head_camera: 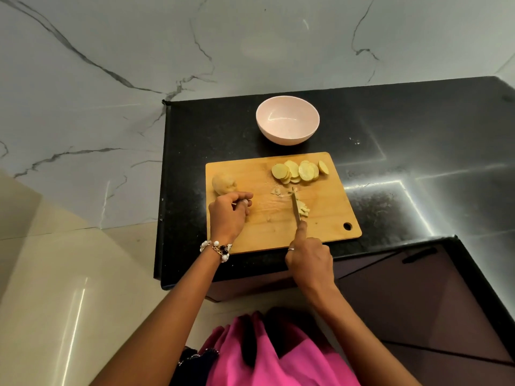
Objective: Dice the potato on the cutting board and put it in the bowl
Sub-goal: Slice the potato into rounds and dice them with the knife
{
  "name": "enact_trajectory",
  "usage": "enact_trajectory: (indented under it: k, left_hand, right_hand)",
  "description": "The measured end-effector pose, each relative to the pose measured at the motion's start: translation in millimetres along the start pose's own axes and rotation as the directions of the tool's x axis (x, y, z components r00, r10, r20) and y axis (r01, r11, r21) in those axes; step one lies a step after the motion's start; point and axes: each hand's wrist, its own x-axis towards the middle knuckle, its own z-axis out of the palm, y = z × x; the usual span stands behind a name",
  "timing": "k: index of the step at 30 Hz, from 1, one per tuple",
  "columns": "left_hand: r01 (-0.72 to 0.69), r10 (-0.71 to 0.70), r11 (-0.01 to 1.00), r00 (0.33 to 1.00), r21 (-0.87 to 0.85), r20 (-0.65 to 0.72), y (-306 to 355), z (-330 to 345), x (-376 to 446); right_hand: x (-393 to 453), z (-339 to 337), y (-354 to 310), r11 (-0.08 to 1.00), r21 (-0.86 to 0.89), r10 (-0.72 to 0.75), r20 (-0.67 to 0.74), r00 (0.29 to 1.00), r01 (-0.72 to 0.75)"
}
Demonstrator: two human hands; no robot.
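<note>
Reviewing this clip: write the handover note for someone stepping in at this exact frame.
Right hand grips the knife, blade on the cutting board beside a few cut pieces.
Left hand, fingers curled, rests on the board near the uncut potato chunk.
Slices lie fanned at the far edge.
Bowl holds nothing.
Left: dice the slices and chunk, move everything to the bowl.

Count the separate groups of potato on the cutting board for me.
3: an uncut potato chunk at the left edge of the cutting board, a fan of slices at the far side, small cut pieces beside the knife.
</note>
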Motion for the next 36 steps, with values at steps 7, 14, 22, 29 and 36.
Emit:
enact_trajectory:
  k: [7,14,22,29,36]
  left_hand:
    - [-0.017,0.018,1.0,0.999,-0.004,0.027,9.3,4.8,4.9]
    - [-0.025,0.025,1.0,0.999,0.014,-0.024,19.3,7.2,10.4]
    - [-0.024,0.025,0.999,0.999,0.029,-0.038,22.0,9.5,15.5]
    - [-0.096,0.099,0.99,0.995,0.105,-0.019,31.2,25.2,30.4]
    - [-0.294,0.213,0.846,0.951,0.444,0.224,29.4,55.9,57.9]
  right_hand:
    - [14.0,-16.7,39.6,0.999,0.033,-0.014,-0.064,0.998,0.016]
    - [12.4,-13.9,2.7,0.907,0.381,-0.166,-0.061,0.984,0.177]
    - [24.4,-7.9,6.1,0.91,0.402,-0.08,-0.068,0.994,0.101]
    - [24.5,-13.4,46.4,0.942,0.335,0.022,-0.086,0.996,0.008]
    - [22.9,-32.5,52.9,0.95,0.306,-0.012,-0.141,0.99,0.055]
